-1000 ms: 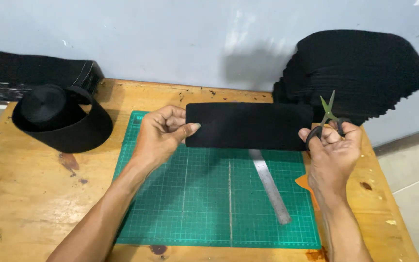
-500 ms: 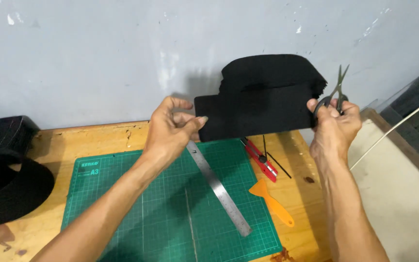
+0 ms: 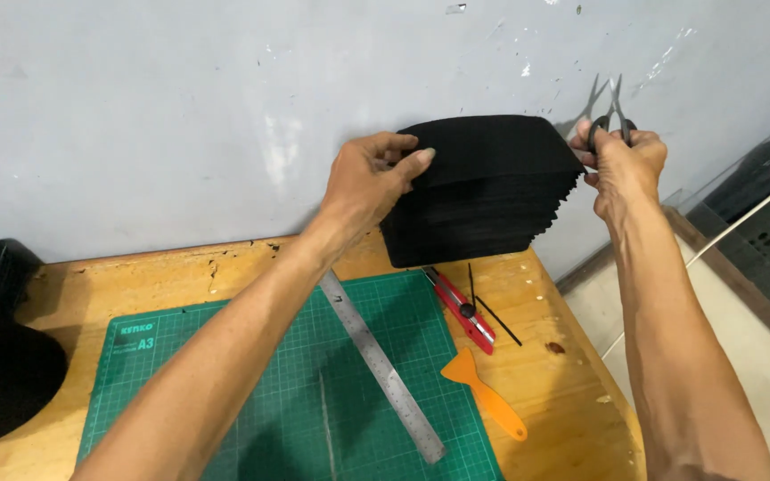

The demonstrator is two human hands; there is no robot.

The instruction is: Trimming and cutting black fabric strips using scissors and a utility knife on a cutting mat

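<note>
Upper centre, the left hand and scissors-gripping right hand pinch a black fabric strip; likely light, floppy, best held by ends.

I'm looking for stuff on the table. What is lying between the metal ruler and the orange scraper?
In the head view, only bare green cutting mat and a bit of wooden table lie between the metal ruler and the orange scraper.
</note>
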